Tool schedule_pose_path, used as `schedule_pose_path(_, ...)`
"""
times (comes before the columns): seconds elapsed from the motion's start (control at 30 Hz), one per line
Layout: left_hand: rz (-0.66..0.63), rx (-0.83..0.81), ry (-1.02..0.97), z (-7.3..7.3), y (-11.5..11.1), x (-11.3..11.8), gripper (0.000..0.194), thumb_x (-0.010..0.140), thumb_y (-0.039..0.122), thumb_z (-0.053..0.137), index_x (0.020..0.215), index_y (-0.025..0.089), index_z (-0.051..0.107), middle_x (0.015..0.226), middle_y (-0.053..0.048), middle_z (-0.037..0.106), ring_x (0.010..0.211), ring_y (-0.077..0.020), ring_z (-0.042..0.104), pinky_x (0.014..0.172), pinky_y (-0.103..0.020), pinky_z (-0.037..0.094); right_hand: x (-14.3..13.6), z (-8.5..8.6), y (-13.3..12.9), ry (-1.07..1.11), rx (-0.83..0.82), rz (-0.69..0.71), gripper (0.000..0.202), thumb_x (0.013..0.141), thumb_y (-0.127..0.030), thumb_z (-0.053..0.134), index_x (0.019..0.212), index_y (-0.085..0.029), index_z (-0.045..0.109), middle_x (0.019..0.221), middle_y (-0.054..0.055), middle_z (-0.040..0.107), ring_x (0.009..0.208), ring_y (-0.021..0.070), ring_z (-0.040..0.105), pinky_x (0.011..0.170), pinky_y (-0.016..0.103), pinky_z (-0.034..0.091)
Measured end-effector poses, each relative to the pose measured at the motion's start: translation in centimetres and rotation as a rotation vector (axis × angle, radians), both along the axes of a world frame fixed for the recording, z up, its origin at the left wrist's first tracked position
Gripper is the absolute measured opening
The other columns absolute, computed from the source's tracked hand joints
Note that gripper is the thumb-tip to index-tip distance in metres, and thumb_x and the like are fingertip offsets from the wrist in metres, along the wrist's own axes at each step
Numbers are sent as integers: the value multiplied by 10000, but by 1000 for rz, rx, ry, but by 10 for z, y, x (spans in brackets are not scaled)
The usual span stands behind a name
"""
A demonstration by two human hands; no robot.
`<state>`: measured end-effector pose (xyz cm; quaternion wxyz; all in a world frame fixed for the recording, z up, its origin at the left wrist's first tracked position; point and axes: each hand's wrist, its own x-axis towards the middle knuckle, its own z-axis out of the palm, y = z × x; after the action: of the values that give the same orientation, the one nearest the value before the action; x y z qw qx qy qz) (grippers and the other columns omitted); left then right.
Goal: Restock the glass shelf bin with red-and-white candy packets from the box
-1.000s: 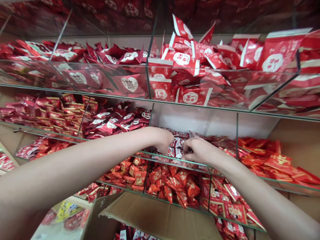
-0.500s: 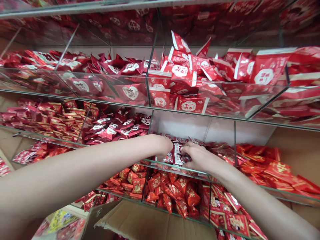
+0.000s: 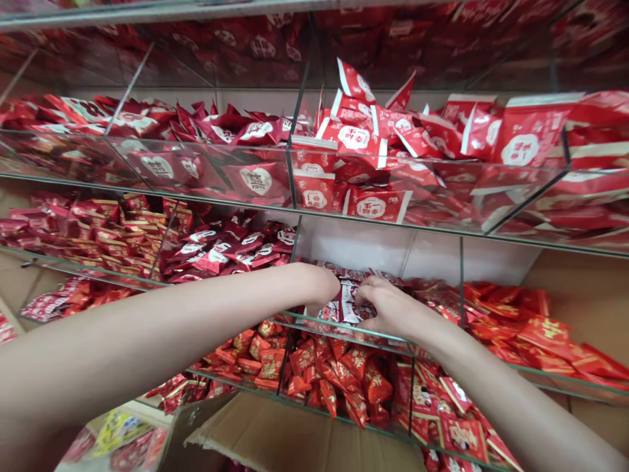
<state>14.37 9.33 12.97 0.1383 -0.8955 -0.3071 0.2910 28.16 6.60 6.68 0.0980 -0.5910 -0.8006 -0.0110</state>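
Observation:
Both my hands reach into a clear-walled shelf compartment holding small dark-red and white candy packets [image 3: 348, 303]. From the left, my left hand [image 3: 322, 288] bends down at the wrist beside the packets, and its fingers are hidden behind the wrist and among the packets. On the right side of the same packets, my right hand [image 3: 390, 305] has its fingers and thumb curled against their edge. The packets lie close together in rows between the two hands. More of them, with dark wrappers, lie behind and to the right of my right hand.
Clear dividers and a glass front lip [image 3: 344, 331] bound the compartment. Maroon packets [image 3: 230, 249] fill the left neighbour, orange-red packets [image 3: 531, 328] the right one. Large red bags [image 3: 358, 137] crowd the shelf above, red-gold sweets [image 3: 339, 373] the one below. An open cardboard box [image 3: 295, 436] stands in front.
My hands stay nearly in place at the packets. The packets between them have shifted slightly, and the right fingers have moved a little.

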Motion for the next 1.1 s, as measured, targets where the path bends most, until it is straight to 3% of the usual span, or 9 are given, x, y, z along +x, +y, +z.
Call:
schedule_pose_path(0.27,36,37,24,-4,-6,2,316,603,121,657,915,72,639,919,-173,685,842,-292,632,765,-320,487,-4,0,0,-42,-13,-26,200,563,-215,672,745,-157,611,868,82,540,853,202,495,747,279,390)
schedule_pose_path(0.47,-2,21,-50,-7,2,-2,398,593,138,654,981,61,607,985,-177,663,877,-299,619,758,-323,496,-2,-1,1,-43,-14,-10,174,589,-211,646,749,-156,603,856,76,558,824,192,517,732,273,397)
schedule_pose_path(0.77,13,36,-23,-1,-9,-4,415,602,87,646,1012,50,591,963,-186,672,880,-302,621,762,-330,490,2,-1,1,31,93,30,229,674,-381,607,751,-165,596,821,76,587,815,195,544,714,270,403)
schedule_pose_path(0.87,25,59,15,-2,-12,0,406,575,41,658,979,44,612,950,-190,677,872,-301,626,763,-323,489,4,2,1,88,291,-120,169,767,-292,494,777,-158,597,808,86,605,790,194,557,724,280,399)
schedule_pose_path(0.97,24,67,36,-2,-13,3,407,543,28,679,947,31,632,947,-193,679,861,-301,630,760,-313,493,8,6,2,164,459,-319,187,780,-185,426,831,-138,600,838,106,621,807,202,575,752,282,397)
schedule_pose_path(1.1,-1,69,14,-1,-11,2,369,562,73,679,923,2,644,943,-206,677,841,-310,631,756,-333,496,12,7,3,221,492,-399,233,762,-155,410,876,-133,611,885,120,640,852,221,589,781,290,405)
